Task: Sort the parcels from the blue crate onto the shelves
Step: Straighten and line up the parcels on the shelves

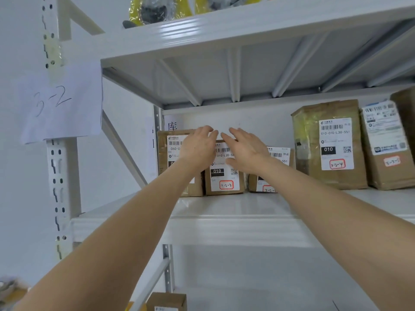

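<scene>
A small brown parcel (pixel 224 176) with a white label marked 010 stands upright on the white shelf (pixel 224 221), between a taller parcel (pixel 167 153) on its left and a low parcel (pixel 280 162) on its right. My left hand (pixel 198 147) lies with straight fingers over the top left of the small parcel and the front of the taller one. With its fingers spread, my right hand (pixel 246 151) rests against the small parcel's upper right. Neither hand grips it. The blue crate is out of view.
Two larger parcels (pixel 330 144) (pixel 386 149) stand further right on the same shelf. A paper sign reading 3-2 (pixel 60 102) hangs on the left upright. Yellow wrapped items (pixel 155 10) lie on the shelf above. A cardboard box (pixel 167 301) sits below.
</scene>
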`<state>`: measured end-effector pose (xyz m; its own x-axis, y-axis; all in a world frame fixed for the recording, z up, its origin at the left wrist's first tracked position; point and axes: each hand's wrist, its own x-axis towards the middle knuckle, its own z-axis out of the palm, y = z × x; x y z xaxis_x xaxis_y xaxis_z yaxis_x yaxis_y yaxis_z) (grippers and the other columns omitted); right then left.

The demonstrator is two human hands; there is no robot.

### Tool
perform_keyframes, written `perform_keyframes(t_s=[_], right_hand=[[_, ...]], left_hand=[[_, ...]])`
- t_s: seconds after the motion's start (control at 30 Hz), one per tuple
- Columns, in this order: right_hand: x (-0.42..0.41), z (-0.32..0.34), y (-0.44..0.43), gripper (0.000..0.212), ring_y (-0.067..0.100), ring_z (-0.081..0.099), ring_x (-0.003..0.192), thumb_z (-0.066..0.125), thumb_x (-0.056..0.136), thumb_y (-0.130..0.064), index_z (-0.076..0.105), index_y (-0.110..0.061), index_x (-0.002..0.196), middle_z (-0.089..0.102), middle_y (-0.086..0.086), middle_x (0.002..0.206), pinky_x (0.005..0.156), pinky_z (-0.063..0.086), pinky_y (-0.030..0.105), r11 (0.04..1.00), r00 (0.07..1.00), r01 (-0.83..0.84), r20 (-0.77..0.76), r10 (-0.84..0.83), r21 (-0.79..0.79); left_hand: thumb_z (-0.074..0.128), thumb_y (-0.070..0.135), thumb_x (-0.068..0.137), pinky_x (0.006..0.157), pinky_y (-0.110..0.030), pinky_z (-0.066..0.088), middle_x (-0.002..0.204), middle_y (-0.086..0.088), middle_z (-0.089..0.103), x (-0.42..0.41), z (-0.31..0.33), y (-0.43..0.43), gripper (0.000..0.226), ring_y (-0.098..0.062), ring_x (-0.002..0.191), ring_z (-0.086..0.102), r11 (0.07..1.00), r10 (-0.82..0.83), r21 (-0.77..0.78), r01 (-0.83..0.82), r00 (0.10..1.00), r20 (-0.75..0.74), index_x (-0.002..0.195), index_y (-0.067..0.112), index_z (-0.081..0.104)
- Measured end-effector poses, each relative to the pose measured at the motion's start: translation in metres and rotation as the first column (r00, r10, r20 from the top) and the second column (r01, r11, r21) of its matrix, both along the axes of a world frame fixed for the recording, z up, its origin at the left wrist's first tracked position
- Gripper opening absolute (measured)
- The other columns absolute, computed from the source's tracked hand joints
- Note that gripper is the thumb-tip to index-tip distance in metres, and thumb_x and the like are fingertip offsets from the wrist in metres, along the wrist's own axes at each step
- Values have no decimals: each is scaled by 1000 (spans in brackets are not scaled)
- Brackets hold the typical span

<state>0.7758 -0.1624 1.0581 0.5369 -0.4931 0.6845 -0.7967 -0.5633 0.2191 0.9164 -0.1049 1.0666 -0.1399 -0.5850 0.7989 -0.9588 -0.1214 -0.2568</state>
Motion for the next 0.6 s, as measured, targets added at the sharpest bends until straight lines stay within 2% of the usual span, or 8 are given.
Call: perform_keyframes(t_s=[0.1,0.17,0.23,0.33,0.43,0.6], right_hand=[[-20,-3,3,81,25,-4,148,53,93,-44,5,-21,154,-3,5,161,121,6,42,998,999,22,-47,-24,-51],[-37,-6,3,82,26,-8,148,50,93,-49,2,-21,154,-9,5,161,121,4,43,997,995,71,-72,-73,-25],[-52,-10,-2,84,28,-8,148,50,93,-50,-2,-21,153,-10,5,161,120,5,45,990,990,129,-71,-125,52],[-64,-16,-10,87,29,5,148,53,92,-49,-2,-21,153,2,3,161,118,13,49,970,986,165,-70,-154,180],[-65,-18,-11,83,27,22,142,57,90,-42,7,-19,153,19,2,157,114,23,48,982,991,126,-70,-117,143],[-59,-19,-8,80,25,29,139,60,88,-36,15,-18,152,25,2,155,111,27,47,990,997,60,-45,-55,126]], left_hand=[[50,18,91,110,-34,29,151,-6,30,-15,-10,-3,64,-22,140,26,998,-55,37,55,998,6,148,11,23],[51,21,91,116,-35,19,153,-6,25,-23,-14,-5,67,-23,142,21,995,-50,86,47,998,38,149,11,19],[51,23,91,118,-37,17,154,-6,23,-29,-16,-8,69,-23,143,20,990,-43,133,38,999,33,150,12,16],[52,24,91,115,-39,23,151,-6,28,-38,-16,-11,68,-25,139,26,990,-29,142,27,1000,9,149,13,20],[53,25,90,109,-40,31,145,-6,35,-44,-13,-13,65,-27,133,34,990,-28,138,27,1000,5,147,16,25],[53,24,89,98,-39,42,139,-6,40,-41,-10,-12,58,-27,127,39,992,6,124,-4,1000,-19,143,19,32]])
